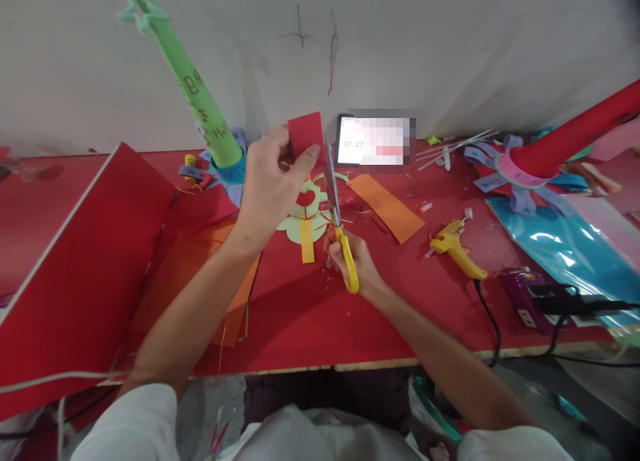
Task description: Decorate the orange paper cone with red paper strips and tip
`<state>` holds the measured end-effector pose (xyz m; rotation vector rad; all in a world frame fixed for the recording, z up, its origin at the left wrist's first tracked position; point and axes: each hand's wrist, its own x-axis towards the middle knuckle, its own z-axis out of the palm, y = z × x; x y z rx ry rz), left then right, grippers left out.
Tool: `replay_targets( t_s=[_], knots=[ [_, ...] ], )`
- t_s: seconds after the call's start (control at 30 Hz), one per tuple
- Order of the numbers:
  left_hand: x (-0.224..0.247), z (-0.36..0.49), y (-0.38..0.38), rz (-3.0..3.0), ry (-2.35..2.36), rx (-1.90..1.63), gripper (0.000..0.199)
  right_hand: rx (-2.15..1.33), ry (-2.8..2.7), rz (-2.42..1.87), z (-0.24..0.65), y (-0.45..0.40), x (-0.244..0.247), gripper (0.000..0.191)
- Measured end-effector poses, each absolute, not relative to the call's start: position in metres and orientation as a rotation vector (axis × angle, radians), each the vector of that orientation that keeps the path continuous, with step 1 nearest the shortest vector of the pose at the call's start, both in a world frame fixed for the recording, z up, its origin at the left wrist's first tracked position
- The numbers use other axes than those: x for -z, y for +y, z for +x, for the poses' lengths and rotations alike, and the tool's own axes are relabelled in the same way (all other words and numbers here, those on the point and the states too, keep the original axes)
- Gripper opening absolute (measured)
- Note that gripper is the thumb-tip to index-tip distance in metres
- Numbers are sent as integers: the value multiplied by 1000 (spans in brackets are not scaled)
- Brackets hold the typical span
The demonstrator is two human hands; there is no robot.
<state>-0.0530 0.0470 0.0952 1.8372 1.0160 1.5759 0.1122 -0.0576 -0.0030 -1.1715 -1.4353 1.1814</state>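
while the left hand (265,187) pinches a red paper strip (306,131) between thumb and fingers, the right hand (367,269) grips yellow-handled scissors (349,261), blades just right of the strip's edge; whether they touch it, i cannot tell. a clean cut probably wants the paper held taut, the blades square to it and the left thumb clear. between the hands, on the red table (300,334), lies a pale green paper flower (295,234); farther right, an orange paper strip (387,209) and yellow glue gun (456,246).
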Motion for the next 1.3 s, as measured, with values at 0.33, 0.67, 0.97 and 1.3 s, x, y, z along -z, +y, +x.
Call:
replay_targets(
  t_s=[0.33, 0.67, 0.97, 1.3],
  knots=[
    [-97, -54, 46, 1812, 997, -1521, 25, -1182, -1449, -1171, 113, -58, 0, 79],
    [-98, -53, 46, 1840, 1030, -1522, 29, -1182, -1453, -1177, 113, -59, 1, 78],
    [-101, -52, 42, 1822, 1031, -1505, 26, -1165, -1447, -1203, 111, -60, 1, 77],
    [-100, -52, 43, 1819, 1030, -1513, 31, -1160, -1430, -1204, 111, -60, -2, 72]
  ],
)
